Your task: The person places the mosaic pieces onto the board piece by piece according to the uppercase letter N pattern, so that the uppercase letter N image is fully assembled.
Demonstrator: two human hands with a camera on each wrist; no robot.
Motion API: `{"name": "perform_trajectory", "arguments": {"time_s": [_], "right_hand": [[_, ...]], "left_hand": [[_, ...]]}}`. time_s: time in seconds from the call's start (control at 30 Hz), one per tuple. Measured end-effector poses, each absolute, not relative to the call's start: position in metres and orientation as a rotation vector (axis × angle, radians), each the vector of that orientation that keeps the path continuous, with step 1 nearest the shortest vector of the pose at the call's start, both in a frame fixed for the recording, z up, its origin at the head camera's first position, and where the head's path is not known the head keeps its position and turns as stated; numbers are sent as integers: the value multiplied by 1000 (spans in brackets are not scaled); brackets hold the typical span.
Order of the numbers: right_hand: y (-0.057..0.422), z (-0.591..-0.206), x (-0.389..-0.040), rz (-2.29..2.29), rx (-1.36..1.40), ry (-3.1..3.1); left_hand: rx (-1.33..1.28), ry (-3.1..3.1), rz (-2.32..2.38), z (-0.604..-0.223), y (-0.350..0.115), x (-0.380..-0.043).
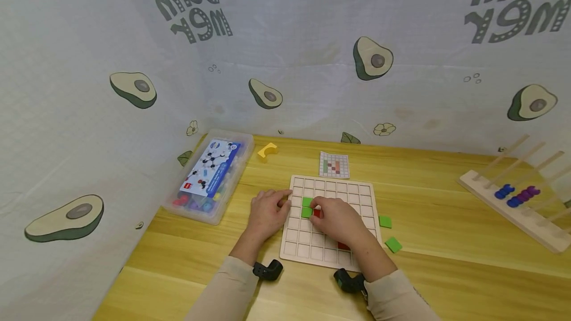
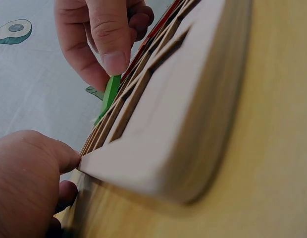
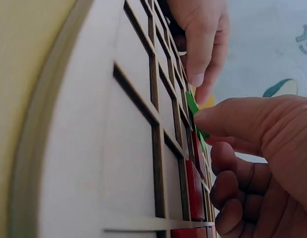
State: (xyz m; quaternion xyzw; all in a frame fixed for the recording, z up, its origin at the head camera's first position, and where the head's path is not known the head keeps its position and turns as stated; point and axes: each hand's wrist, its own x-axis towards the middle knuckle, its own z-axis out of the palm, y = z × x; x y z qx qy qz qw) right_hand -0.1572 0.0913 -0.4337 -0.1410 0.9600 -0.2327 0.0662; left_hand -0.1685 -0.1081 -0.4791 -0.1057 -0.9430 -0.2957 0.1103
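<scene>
A pale wooden grid board (image 1: 303,250) lies on the table in the head view. My right hand (image 1: 337,219) reaches over it and pinches a green square tile (image 3: 191,103) between thumb and index finger, tilted against the grid in the right wrist view. Another green tile (image 1: 307,201) sits just above it in the same column. Red tiles (image 3: 195,191) lie in squares under and beside the right hand, which partly hides them. My left hand (image 1: 268,214) rests at the board's left edge, a fingertip touching the rim, as the left wrist view shows.
Two loose green tiles, one (image 1: 385,221) above the other (image 1: 393,244), lie right of the board. Behind it is a printed pattern card (image 1: 334,164). A clear plastic case (image 1: 209,177) and a yellow arch block (image 1: 267,151) stand left; a wooden bead rack (image 1: 513,212) stands right.
</scene>
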Motion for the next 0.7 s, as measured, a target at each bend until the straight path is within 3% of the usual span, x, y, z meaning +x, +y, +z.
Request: {"name": "perform_trajectory", "arguments": {"time_s": [0.7], "right_hand": [[122, -417, -143, -784, -357, 2825]], "left_hand": [[-291, -2790, -854, -479, -108, -169]]}}
